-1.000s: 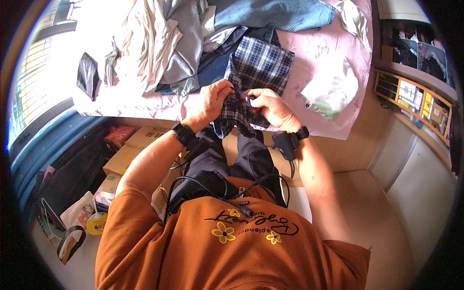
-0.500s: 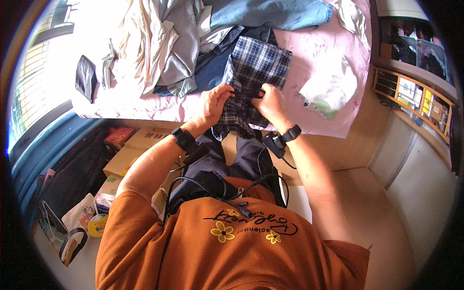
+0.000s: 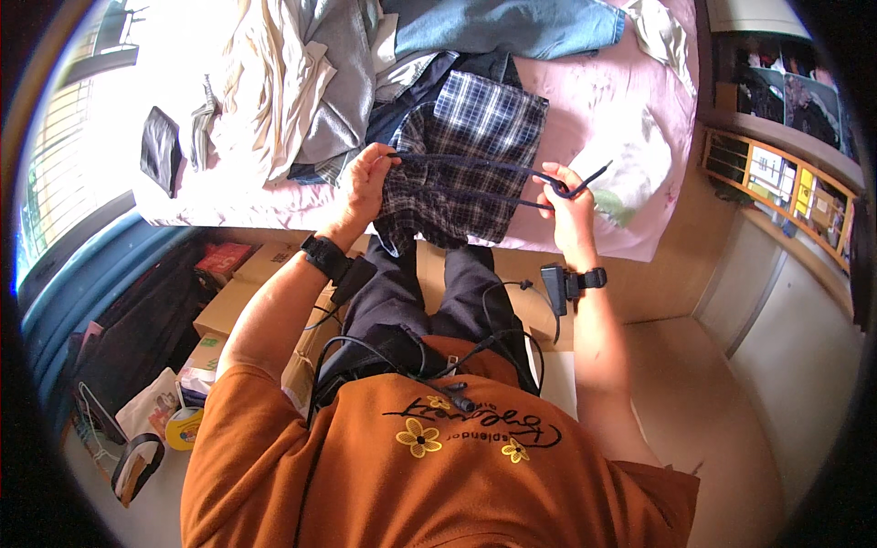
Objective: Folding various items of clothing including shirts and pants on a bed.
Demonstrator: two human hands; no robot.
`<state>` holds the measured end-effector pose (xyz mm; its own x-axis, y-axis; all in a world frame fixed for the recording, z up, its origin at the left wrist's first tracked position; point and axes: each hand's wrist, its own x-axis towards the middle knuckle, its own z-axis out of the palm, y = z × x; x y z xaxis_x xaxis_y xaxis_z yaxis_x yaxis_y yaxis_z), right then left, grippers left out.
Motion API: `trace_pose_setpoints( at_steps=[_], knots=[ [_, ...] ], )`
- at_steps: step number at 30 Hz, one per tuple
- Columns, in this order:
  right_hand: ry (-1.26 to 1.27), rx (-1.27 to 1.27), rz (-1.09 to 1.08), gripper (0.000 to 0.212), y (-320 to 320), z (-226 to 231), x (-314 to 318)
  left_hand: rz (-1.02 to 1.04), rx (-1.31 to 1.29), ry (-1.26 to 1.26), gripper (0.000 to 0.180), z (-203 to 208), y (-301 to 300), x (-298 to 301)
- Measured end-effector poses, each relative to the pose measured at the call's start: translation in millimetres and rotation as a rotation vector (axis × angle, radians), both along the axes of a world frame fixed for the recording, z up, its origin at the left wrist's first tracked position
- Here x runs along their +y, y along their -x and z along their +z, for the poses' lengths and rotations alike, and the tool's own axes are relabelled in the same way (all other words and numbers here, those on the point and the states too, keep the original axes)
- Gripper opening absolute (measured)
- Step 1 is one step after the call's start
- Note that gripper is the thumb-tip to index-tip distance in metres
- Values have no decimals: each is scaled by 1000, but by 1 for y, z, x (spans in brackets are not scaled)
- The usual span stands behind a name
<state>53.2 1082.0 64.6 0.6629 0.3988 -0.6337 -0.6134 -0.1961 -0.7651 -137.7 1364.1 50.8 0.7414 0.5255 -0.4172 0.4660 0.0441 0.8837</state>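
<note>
A dark blue drawstring cord (image 3: 475,163) is stretched between my two hands in two strands, above a plaid garment in navy and white (image 3: 489,119). My left hand (image 3: 365,190) pinches the cord at the left, beside the garment's left edge. My right hand (image 3: 572,212) is closed on the cord at the right, past the garment, and a loose cord end sticks out beyond its fingers. The plaid garment lies on the near edge of the pink-sheeted bed (image 3: 566,91), its lower part hanging toward my knees. Dark blue jeans (image 3: 388,119) lie partly under it.
Beige clothes (image 3: 274,100), a grey garment (image 3: 338,91) and light blue jeans (image 3: 512,26) lie across the bed. A white cloth (image 3: 630,155) is at the right. Cardboard boxes (image 3: 224,306) stand on the floor at left. A wooden rack (image 3: 776,183) stands at right.
My hands have moved apart, left hand leftward and right hand rightward, off the plaid garment. The cord is now drawn out between them. The garment lies flatter.
</note>
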Motion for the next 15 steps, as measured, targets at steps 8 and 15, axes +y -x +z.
trace_pose_setpoints(
  at_steps=[8,15],
  knots=[
    [-437,304,-502,27,-25,-11,-13,-70,-46,66,15,4,9,20],
    [-701,385,-264,23,-32,-1,-13,-146,23,96,15,15,-1,15]
  ],
)
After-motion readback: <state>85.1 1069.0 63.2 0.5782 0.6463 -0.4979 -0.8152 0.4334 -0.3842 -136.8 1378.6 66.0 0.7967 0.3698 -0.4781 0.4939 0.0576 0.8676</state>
